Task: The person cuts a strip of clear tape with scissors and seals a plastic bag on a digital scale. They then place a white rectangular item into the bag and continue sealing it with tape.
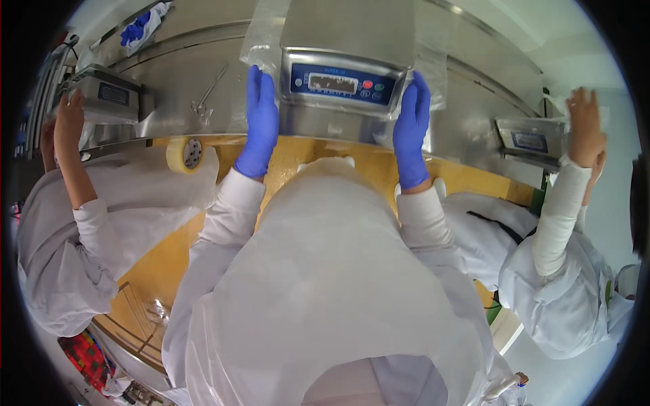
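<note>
A stainless-steel bench scale (350,30) stands in front of me, its blue keypad panel (341,86) with a small display facing me. Clear plastic film (261,38) spreads out from both sides of it. My left hand (260,124), in a blue glove, lies along the scale's left side with fingers straight, the tips at the film. On the other side my right hand (412,129), gloved the same, has its fingertips by the scale's right front corner. Both hands look flat, with no grip on anything visible; the thumbs are hard to make out.
Scissors (205,94) lie on the steel table (172,109), left of my hand. A tape roll (185,155) is near its front edge. Co-workers' hands (70,119) (585,127) are by similar scales (109,96) (530,139). Blue gloves (136,29) lie at the back left.
</note>
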### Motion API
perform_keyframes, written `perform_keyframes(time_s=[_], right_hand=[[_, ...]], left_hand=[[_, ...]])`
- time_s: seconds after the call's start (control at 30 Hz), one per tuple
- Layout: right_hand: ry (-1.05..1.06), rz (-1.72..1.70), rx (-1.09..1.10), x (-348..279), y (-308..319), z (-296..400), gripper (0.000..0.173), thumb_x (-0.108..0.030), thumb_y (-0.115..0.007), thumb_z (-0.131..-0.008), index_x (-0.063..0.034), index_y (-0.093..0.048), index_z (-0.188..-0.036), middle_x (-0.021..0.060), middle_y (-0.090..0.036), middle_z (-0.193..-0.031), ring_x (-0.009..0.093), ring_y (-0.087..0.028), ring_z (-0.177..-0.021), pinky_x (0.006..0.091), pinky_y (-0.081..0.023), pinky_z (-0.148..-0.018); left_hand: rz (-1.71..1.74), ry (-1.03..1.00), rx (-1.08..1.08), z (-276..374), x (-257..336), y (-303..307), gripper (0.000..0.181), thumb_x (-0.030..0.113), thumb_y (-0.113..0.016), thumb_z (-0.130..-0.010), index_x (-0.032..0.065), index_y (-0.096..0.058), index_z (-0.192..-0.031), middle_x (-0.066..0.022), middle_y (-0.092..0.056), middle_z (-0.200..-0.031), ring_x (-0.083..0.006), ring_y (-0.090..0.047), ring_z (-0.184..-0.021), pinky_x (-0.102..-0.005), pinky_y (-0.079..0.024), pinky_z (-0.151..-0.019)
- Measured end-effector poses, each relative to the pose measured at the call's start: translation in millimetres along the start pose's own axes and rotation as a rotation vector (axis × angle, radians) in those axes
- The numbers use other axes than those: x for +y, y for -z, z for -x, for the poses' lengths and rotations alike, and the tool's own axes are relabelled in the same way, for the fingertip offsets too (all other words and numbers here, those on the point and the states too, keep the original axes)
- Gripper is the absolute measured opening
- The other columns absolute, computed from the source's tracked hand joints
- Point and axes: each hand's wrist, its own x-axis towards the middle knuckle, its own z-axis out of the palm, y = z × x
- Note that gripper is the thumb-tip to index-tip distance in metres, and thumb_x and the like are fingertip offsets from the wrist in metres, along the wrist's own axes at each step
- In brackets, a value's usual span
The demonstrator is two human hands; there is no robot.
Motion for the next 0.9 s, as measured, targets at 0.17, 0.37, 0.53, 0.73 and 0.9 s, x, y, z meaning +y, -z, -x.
perform_keyframes(time_s=[0.17, 0.37, 0.53, 0.73, 0.9], right_hand=[[-0.391, -0.183, -0.456, -6.0, -21.7, -4.7, 0.051, -0.044, -0.037, -0.091, 0.0015, -0.06, -0.091, 0.0139, -0.064, -0.083, 0.019, -0.062, -0.076, 0.0277, -0.048, -0.072], [-0.39, -0.016, -0.229, 28.8, 56.1, -30.7, 0.056, -0.048, -0.039, -0.089, 0.0006, -0.062, -0.074, 0.0105, -0.063, -0.066, 0.017, -0.062, -0.064, 0.0278, -0.049, -0.065], [-0.252, 0.064, -0.3, 1.0, 11.7, -15.6, 0.054, -0.046, -0.043, -0.089, -0.0005, -0.061, -0.066, 0.0093, -0.061, -0.06, 0.016, -0.057, -0.05, 0.0239, -0.046, -0.056], [-0.371, -0.035, -0.325, 4.8, 40.5, -20.1, 0.053, -0.047, -0.046, -0.087, 0.0009, -0.06, -0.069, 0.0101, -0.06, -0.06, 0.015, -0.058, -0.054, 0.0248, -0.046, -0.055], [-0.38, -0.107, -0.481, 14.1, 39.3, -22.1, 0.053, -0.048, -0.051, -0.084, 0.0016, -0.062, -0.07, 0.0094, -0.061, -0.061, 0.016, -0.058, -0.055, 0.0266, -0.047, -0.06]], left_hand=[[-0.02, 0.2, -0.576, 9.9, 12.7, -30.2, 0.045, 0.039, -0.039, -0.092, -0.0005, -0.06, -0.093, -0.0076, -0.062, -0.082, -0.0144, -0.059, -0.076, -0.0275, -0.046, -0.074], [-0.318, 0.119, -0.32, -34.4, -10.1, 57.0, 0.052, 0.044, -0.042, -0.089, -0.0007, -0.065, -0.078, -0.0093, -0.064, -0.068, -0.014, -0.061, -0.066, -0.0257, -0.047, -0.065], [-0.565, -0.037, -0.448, -11.6, 8.7, 24.5, 0.05, 0.043, -0.043, -0.089, 0.0007, -0.065, -0.074, -0.0079, -0.064, -0.065, -0.0139, -0.061, -0.063, -0.0262, -0.047, -0.066], [-0.659, -0.049, -0.537, -16.5, 5.2, 50.4, 0.049, 0.043, -0.044, -0.088, 0.0023, -0.066, -0.071, -0.0075, -0.064, -0.066, -0.0147, -0.059, -0.06, -0.0279, -0.046, -0.062], [-0.846, -0.232, -0.642, -18.2, 1.1, 40.5, 0.029, 0.034, -0.058, -0.078, 0.0066, -0.066, -0.073, -0.0126, -0.061, -0.066, -0.0253, -0.058, -0.061, -0.0305, -0.046, -0.061]])
